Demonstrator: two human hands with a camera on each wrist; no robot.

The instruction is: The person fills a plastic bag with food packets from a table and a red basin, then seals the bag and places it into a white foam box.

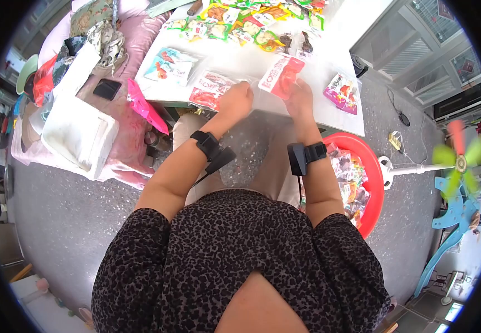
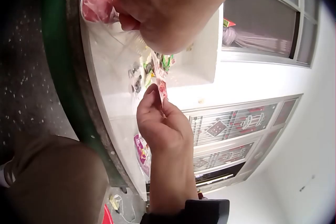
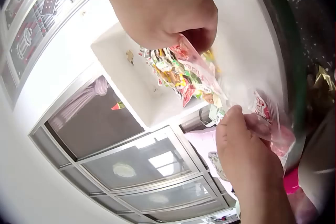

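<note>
I sit at a white table [image 1: 335,119] strewn with snack packets. My right hand [image 1: 299,99] pinches a red-and-white packet [image 1: 281,75] by its lower edge and holds it above the table; the same red packet [image 2: 161,88] shows in the left wrist view between finger and thumb. My left hand [image 1: 236,100], fingers curled, pinches a sheet of clear plastic [image 2: 122,39] at the table's near edge, just beside another red packet [image 1: 210,89] lying flat. The two hands are a short gap apart. In the right wrist view the left hand [image 3: 247,145] grips the clear plastic next to that packet.
Several colourful packets [image 1: 251,22] lie at the table's far side, a blue one [image 1: 168,64] to the left and a purple one [image 1: 342,91] to the right. A red basin [image 1: 374,177] of packets stands on the floor at my right. A white box [image 1: 79,133] and a phone [image 1: 107,89] lie left.
</note>
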